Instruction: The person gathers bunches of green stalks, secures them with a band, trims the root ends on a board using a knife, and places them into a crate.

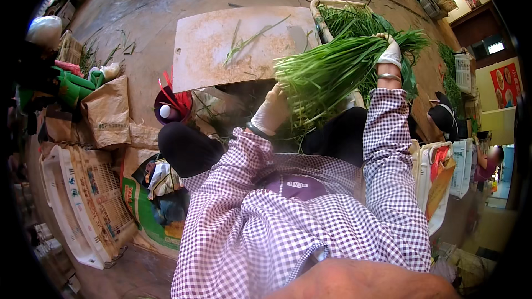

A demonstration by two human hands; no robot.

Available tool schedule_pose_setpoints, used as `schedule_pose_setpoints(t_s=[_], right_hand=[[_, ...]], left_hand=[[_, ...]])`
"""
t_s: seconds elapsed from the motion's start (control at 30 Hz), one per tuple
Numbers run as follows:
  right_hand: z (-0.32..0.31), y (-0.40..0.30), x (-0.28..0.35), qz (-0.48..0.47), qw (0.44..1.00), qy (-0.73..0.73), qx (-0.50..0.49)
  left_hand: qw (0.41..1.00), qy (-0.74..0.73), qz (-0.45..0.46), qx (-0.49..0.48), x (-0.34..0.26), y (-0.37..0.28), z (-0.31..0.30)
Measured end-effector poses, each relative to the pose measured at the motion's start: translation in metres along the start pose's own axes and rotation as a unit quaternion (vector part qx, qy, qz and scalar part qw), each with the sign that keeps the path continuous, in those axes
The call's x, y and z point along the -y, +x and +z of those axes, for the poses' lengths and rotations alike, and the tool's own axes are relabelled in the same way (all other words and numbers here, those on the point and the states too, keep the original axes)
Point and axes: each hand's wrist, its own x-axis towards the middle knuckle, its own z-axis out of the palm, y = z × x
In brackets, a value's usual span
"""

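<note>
A large bunch of long green leafy stalks, which look like garlic chives [336, 66], stretches across in front of me, pale cut ends to the left and leaf tips to the right. My right hand [390, 52], in a whitish glove, grips it near the leafy end. At the pale ends is my gloved left hand [272, 110], blurred; its fingertips touch the stalks or lie just beside them, and its grip is hidden. Under the leaf end stands a cream plastic crate [322, 20] full of similar greens. A stained white board [237, 50] lies beyond, with a few loose stalks [245, 45] on it.
Left of the board is a dark purple bucket [157, 104] with red strips [181, 97] in it. Stacked white plastic baskets [79, 203] and a brown sack [110, 108] stand at left. More crates [436, 187] are at right, where another person [490, 166] is partly visible.
</note>
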Motion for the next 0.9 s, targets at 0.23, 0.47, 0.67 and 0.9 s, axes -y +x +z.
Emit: schedule_pose_setpoints(t_s=[0.23, 0.47, 0.67, 0.9], right_hand=[[0.009, -0.013, -0.009, -0.027, 0.997, -0.076, 0.004], [0.036, -0.085, -0.036, -0.116, 0.982, -0.137, 0.061], [0.04, -0.094, -0.027, -0.109, 0.976, -0.172, 0.073], [0.04, -0.082, -0.018, -0.14, 0.951, -0.262, 0.093]], left_hand=[[0.976, 0.023, -0.139, -0.164, 0.022, 0.009, -0.016], [0.938, -0.165, -0.191, -0.239, 0.042, 0.02, -0.007], [0.958, -0.15, -0.078, -0.232, 0.072, 0.014, -0.012], [0.99, -0.111, -0.052, -0.073, 0.054, -0.001, 0.008]])
